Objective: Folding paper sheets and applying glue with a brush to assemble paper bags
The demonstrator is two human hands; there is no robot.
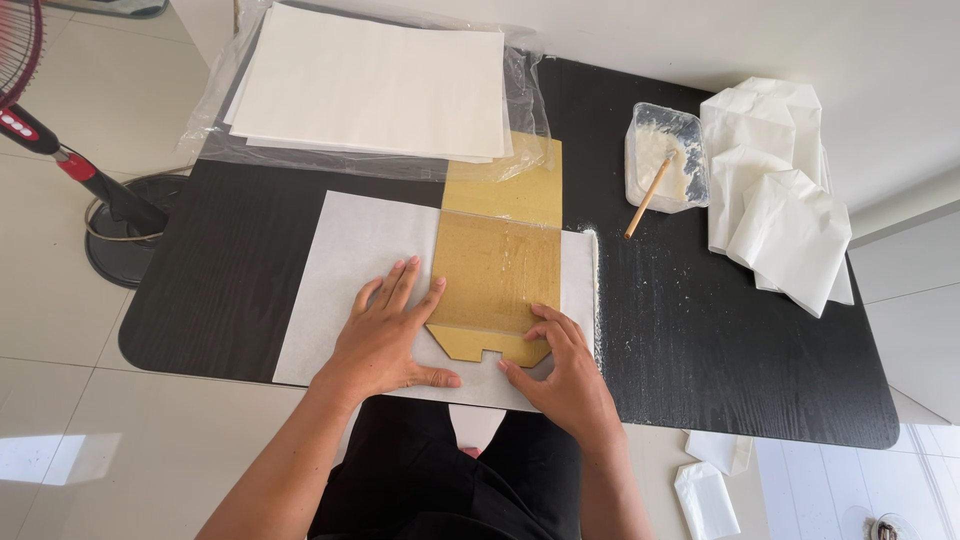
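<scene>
A white paper sheet (350, 270) lies flat on the black table (720, 330). A tan cardboard template (497, 270) rests on top of it, running from the sheet's near edge toward the far side. My left hand (385, 335) presses flat on the paper, fingers spread, touching the template's left edge. My right hand (565, 370) rests at the template's near right corner, fingertips on the cardboard and paper. Neither hand grips anything.
A stack of white sheets in clear plastic (370, 85) sits at the far side. A clear tub of white paste (665, 155) with a wooden stick (648, 197) stands right, beside folded white paper bags (780, 190). A fan stand (110, 210) is left on the floor.
</scene>
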